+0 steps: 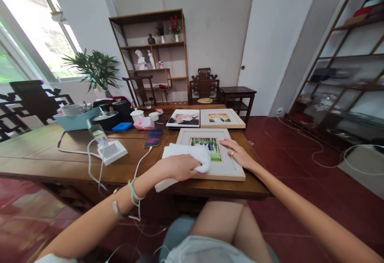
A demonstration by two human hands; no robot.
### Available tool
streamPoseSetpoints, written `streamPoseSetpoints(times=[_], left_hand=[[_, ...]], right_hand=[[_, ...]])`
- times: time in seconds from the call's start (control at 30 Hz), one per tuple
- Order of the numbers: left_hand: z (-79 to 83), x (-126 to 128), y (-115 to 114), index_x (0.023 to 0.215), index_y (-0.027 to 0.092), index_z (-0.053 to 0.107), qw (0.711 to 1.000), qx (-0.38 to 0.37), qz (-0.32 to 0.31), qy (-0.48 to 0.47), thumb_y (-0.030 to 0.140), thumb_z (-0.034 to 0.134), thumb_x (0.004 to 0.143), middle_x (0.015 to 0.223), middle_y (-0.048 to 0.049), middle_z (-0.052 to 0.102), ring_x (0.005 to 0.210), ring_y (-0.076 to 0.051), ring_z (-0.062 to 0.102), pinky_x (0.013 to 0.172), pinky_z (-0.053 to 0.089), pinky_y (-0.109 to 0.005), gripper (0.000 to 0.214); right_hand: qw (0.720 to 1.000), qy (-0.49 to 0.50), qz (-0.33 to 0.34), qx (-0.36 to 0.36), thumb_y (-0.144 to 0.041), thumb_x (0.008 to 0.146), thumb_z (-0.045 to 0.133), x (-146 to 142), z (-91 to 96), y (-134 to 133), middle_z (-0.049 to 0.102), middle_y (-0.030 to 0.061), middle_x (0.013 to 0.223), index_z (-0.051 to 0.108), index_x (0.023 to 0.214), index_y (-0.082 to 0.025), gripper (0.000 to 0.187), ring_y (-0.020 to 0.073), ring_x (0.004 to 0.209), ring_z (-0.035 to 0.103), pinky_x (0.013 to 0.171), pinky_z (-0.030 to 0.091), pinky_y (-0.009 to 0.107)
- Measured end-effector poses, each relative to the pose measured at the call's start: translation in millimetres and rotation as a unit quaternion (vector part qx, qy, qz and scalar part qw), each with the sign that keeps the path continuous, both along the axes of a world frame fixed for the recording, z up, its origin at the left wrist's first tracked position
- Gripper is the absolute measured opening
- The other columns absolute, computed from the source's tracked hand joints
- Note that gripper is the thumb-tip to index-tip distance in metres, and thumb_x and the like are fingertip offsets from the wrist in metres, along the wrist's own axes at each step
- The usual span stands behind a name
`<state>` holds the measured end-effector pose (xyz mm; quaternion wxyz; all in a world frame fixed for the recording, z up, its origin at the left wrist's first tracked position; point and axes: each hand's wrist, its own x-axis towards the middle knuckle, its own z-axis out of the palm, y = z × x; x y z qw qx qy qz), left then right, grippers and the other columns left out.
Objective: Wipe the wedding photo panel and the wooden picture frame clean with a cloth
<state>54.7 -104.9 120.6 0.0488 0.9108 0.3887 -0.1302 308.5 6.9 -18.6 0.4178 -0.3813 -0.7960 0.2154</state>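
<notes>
A picture frame (232, 169) with a pale wooden edge, a wide light mat and a small photo in its middle lies flat near the table's front edge. My left hand (183, 166) is closed on a white cloth (177, 151), which rests over the frame's left part and covers some of the photo. One end of the cloth hangs past the table edge. On the frame's right side lies my right hand (238, 153), fingers stretched out across the mat beside the photo, with nothing held.
Behind the frame lie a second framed photo (222, 124) and a photo panel (184, 118). To the left are a charging phone (153, 137), a white power strip (112, 153) with cables, a blue box (122, 126), a white lidded cup (137, 114) and a light-blue tray (75, 121).
</notes>
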Motion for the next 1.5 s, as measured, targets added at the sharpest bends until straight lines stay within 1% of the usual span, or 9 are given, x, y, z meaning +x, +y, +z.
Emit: streamPoseSetpoints(times=[0.13, 0.27, 0.4, 0.53, 0.7, 0.87, 1.07, 1.3, 1.5], left_hand=[[-27.2, 7, 25, 0.101, 0.017, 0.061, 0.999, 0.031, 0.032, -0.017, 0.022, 0.037, 0.09, 0.118, -0.0127, 0.061, 0.12, -0.028, 0.047, 0.09, 0.042, -0.039, 0.027], [-48.1, 7, 67, 0.114, 0.014, 0.053, 0.988, 0.115, 0.09, -0.055, 0.016, 0.035, 0.089, 0.144, -0.0164, 0.032, 0.133, -0.029, 0.029, 0.1, 0.03, -0.051, 0.031], [-51.0, 1, 105, 0.116, 0.011, 0.051, 0.969, 0.192, 0.13, -0.086, 0.011, 0.03, 0.089, 0.147, -0.0192, 0.021, 0.136, -0.03, 0.02, 0.102, 0.025, -0.055, 0.034], [-51.6, 1, 116, 0.11, 0.014, 0.057, 0.976, 0.181, 0.095, -0.07, 0.015, 0.038, 0.088, 0.147, -0.0132, 0.025, 0.135, -0.028, 0.024, 0.106, 0.023, -0.048, 0.029], [-47.0, 5, 86, 0.106, 0.015, 0.059, 0.99, 0.127, 0.045, -0.028, 0.014, 0.044, 0.083, 0.141, -0.0147, 0.038, 0.128, -0.03, 0.036, 0.1, 0.032, -0.046, 0.027], [-25.3, 4, 21, 0.093, 0.015, 0.064, 0.996, 0.083, 0.015, 0.0, 0.016, 0.044, 0.083, 0.111, -0.015, 0.064, 0.105, -0.027, 0.059, 0.087, 0.044, -0.038, 0.022], [-18.5, 17, -21, 0.099, 0.015, 0.062, 0.998, 0.07, -0.011, 0.001, 0.017, 0.038, 0.086, 0.138, -0.0164, 0.042, 0.12, -0.03, 0.048, 0.093, 0.041, -0.042, 0.027], [-54.3, 23, 56, 0.11, 0.015, 0.057, 0.984, 0.147, 0.078, -0.065, 0.018, 0.035, 0.088, 0.148, -0.0139, 0.024, 0.134, -0.03, 0.025, 0.105, 0.026, -0.047, 0.031], [-56.8, 19, 115, 0.118, 0.011, 0.051, 0.977, 0.174, 0.102, -0.076, 0.02, 0.029, 0.092, 0.15, -0.016, 0.015, 0.137, -0.03, 0.011, 0.106, 0.019, -0.05, 0.035]], right_hand=[[1.0, -0.002, 0.002, -0.002, -0.012, 0.063, 0.042, 0, -0.1, 0, 0.056, 0.0037, 0.124, 0.061, 0.114, -0.024, 0.055, 0.024, 0.125, 0.038, 0.107, 0.023, 0.049], [1.0, -0.011, 0.0, 0.003, -0.012, 0.064, 0.042, -1, 1.6, -1, 0.055, 0.0041, 0.125, 0.06, 0.115, -0.024, 0.056, 0.0243, 0.125, 0.038, 0.106, 0.025, 0.049], [1.0, -0.02, -0.001, 0.008, -0.012, 0.065, 0.043, -1, 3.5, -1, 0.056, 0.0047, 0.124, 0.06, 0.115, -0.024, 0.054, 0.0249, 0.124, 0.039, 0.104, 0.027, 0.049], [1.0, -0.017, -0.006, 0.005, -0.011, 0.064, 0.042, -1, 2.9, -2, 0.056, 0.0055, 0.124, 0.06, 0.115, -0.023, 0.055, 0.0247, 0.124, 0.039, 0.105, 0.026, 0.049], [1.0, -0.013, -0.011, -0.002, -0.012, 0.066, 0.042, -1, 2.8, -3, 0.055, 0.0045, 0.125, 0.059, 0.115, -0.025, 0.054, 0.0244, 0.125, 0.039, 0.106, 0.024, 0.049], [1.0, -0.01, -0.013, 0.001, -0.011, 0.065, 0.042, -1, 4.7, -6, 0.057, 0.004, 0.123, 0.06, 0.115, -0.025, 0.055, 0.0244, 0.124, 0.039, 0.106, 0.024, 0.049], [1.0, -0.01, -0.012, 0.002, -0.012, 0.063, 0.042, -2, 5.0, -6, 0.056, 0.0046, 0.123, 0.06, 0.114, -0.024, 0.056, 0.0251, 0.124, 0.039, 0.106, 0.024, 0.05], [1.0, -0.015, -0.008, 0.007, -0.011, 0.063, 0.041, -2, 2.2, -4, 0.055, 0.0052, 0.125, 0.059, 0.116, -0.023, 0.056, 0.024, 0.125, 0.038, 0.106, 0.025, 0.048], [1.0, -0.015, -0.005, 0.009, -0.012, 0.065, 0.042, -1, 0.1, -2, 0.055, 0.0063, 0.124, 0.059, 0.116, -0.022, 0.054, 0.0241, 0.125, 0.037, 0.107, 0.025, 0.047]])
